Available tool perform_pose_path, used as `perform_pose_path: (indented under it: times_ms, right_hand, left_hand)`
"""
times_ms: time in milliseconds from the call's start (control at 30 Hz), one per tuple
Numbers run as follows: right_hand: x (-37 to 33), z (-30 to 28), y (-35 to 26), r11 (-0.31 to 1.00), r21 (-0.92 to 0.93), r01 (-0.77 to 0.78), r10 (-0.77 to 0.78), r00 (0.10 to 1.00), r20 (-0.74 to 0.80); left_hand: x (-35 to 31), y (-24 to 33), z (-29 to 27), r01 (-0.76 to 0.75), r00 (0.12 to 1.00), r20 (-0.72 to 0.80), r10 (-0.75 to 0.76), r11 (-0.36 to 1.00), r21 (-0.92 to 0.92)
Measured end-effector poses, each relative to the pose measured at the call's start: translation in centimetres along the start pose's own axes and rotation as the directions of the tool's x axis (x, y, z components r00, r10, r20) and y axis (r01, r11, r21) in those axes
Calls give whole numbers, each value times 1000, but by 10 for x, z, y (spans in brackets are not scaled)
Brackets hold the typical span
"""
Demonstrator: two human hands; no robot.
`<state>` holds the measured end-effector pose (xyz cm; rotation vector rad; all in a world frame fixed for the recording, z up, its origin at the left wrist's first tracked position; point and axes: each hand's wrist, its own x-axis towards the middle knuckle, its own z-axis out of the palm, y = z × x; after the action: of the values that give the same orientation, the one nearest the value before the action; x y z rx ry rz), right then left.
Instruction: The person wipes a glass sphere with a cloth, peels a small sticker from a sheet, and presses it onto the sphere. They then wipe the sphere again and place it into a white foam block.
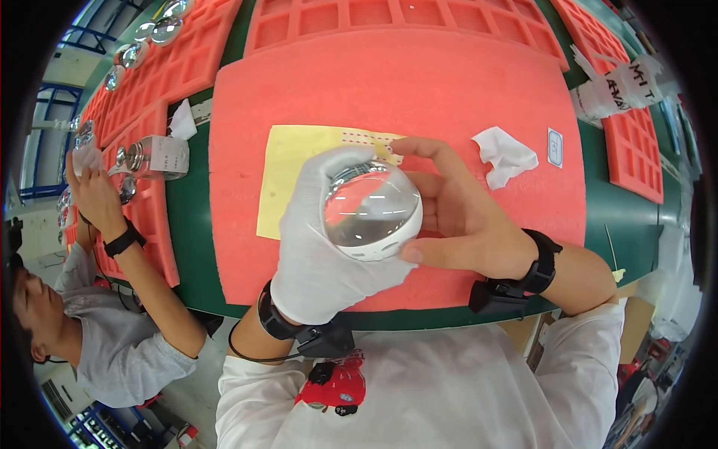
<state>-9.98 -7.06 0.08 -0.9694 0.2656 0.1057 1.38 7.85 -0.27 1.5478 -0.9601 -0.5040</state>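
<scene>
A shiny, clear dome with a white base ring (372, 206) is held above the work surface, tilted so that its rounded side faces up. My left hand (310, 232), in a white glove, wraps around its left side and underside. My right hand (467, 213) is bare and curves around the right side, with the thumb at the white rim and the index finger reaching past the top. Some of its fingers are partly hidden behind the dome. Under the hands lies a yellow sheet (280, 176) with rows of small pink marks, on a red foam mat (374, 82).
A crumpled white cloth (505, 156) and a small label card (554, 147) lie on the mat's right side. Red foam trays (318, 19) line the far edge and both sides. A tape-wrapped roll (621, 90) stands at right. At left, a co-worker (105, 202) handles glassy parts beside a labelled jar (164, 156).
</scene>
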Motion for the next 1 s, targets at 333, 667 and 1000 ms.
perform_pose_path:
  times_ms: [333, 667, 1000]
  right_hand:
    - [1, -14, -1, 989, -38, 143, -135, 977, 168]
    - [-1, -25, -5, 771, -343, 536, -532, 839, 114]
    - [-11, -4, -12, 652, -581, 488, -486, 856, 175]
  left_hand:
    - [-4, 9, -5, -6, 999, 32, 3, 997, 79]
    - [-6, 7, -10, -43, 999, 10, 43, 997, 60]
    - [-3, 2, 1, -42, 995, -84, 48, 996, 76]
